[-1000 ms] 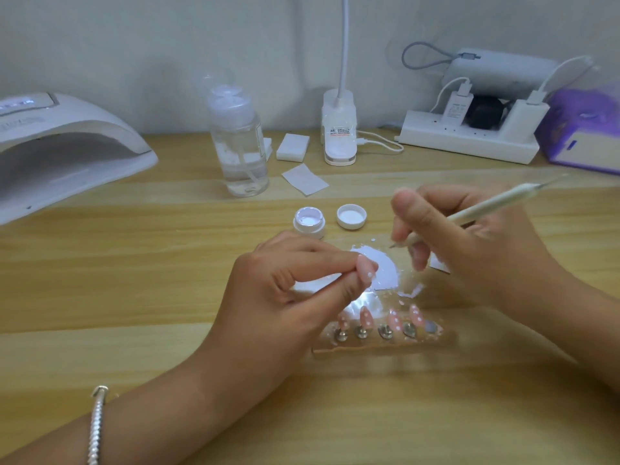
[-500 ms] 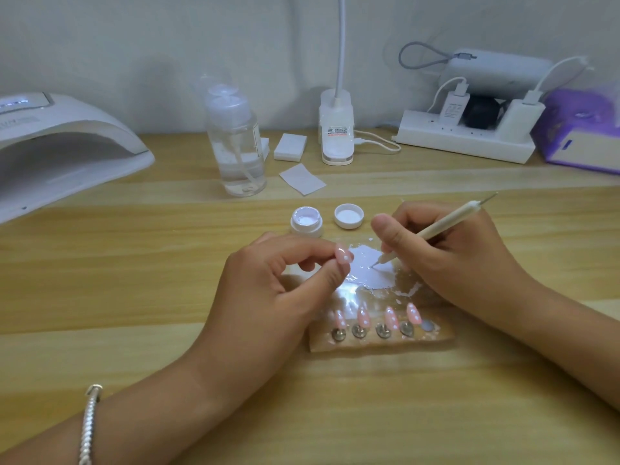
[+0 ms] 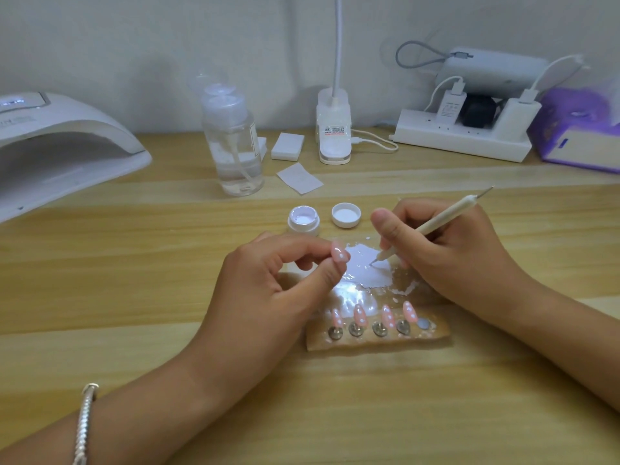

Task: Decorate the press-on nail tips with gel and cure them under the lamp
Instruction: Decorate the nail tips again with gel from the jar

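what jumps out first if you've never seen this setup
At centre, the left hand pinches a pink nail tip while the right hand touches a dotting tool to a glossy white gel patch. Below them, four pink tips stand in a row; a white curing lamp sits far left.

A small home-style nail-art station: a pale wooden worktop (image 3: 134, 263) set against a plain white wall (image 3: 167, 45). Left of the clip-on desk lamp (image 3: 334, 129) stand a pump bottle (image 3: 233, 142) and, farther left, a white curing lamp (image 3: 60, 146). Right of it lie a power strip (image 3: 463, 142) crowded with chargers (image 3: 451, 105) and a purple tissue pack (image 3: 577, 132).
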Demonstrator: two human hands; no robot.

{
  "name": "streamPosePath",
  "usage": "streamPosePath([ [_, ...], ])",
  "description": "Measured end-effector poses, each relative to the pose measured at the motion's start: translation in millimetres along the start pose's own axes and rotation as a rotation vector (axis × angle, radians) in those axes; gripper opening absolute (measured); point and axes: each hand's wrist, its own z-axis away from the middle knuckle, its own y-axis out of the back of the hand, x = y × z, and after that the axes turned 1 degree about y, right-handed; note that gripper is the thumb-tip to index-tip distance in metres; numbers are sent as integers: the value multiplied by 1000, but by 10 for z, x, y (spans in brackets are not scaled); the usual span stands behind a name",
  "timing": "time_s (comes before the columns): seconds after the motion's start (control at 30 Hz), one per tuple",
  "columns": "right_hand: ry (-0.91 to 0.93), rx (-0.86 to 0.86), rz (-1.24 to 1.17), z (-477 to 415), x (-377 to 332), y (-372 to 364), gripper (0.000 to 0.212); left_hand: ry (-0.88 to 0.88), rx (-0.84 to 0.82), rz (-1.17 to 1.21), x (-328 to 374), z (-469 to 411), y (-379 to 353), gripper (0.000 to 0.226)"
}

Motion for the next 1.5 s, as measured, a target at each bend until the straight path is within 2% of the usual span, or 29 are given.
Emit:
streamPosePath([
  [0.17,33,58,-23,5,-13,9,49,3,-16,19,-15,8,-2,8],
  [0.63,57,119,-46,16,23,26,41,26,-24,48,-29,17,2,7],
  [1.0,46,114,-67,20,-11,28,37,33,-18,91,9,24,1,5],
  [1.23,24,118,-75,19,-39,19,38,-4,-29,4,12,9,2,5],
  [1.5,40,157,-151,39,-165,34,35,10,-41,68,48,21,-4,5],
])
